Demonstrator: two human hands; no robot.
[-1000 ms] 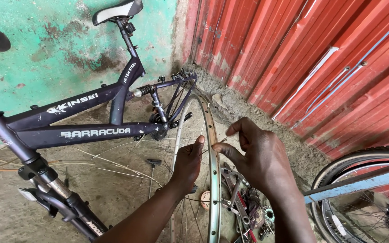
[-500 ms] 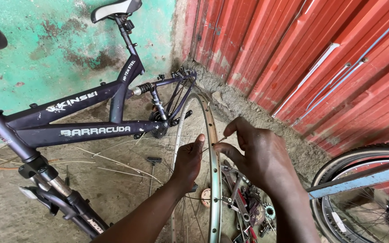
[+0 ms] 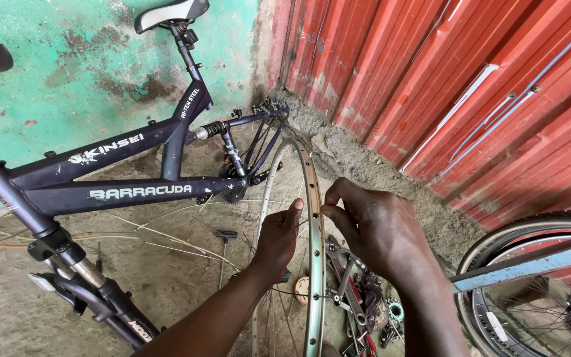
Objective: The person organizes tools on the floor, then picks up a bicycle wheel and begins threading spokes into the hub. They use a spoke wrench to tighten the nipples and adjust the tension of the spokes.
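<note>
In the head view, we look down at a bare silver bicycle rim (image 3: 313, 218) standing upright on edge on the concrete floor (image 3: 166, 271), near the foot of a red corrugated metal wall (image 3: 444, 86). Our left hand (image 3: 277, 241) grips the rim's left flank, thumb tip pressed against the metal and fingers curled behind it. Our right hand (image 3: 378, 231) arches over from the right, its thumb and forefinger pinched together at the rim's inner edge; whether they hold a spoke nipple or a spoke end, we cannot tell. Thin spokes (image 3: 284, 311) run down toward a hub we cannot see clearly. Loose spokes lie on the floor to the left, beside a dark purple bicycle frame (image 3: 127, 175) leaning on a green wall. To work well here, we judge the left hand should steady the rim while the right keeps a light, precise pinch.
</note>
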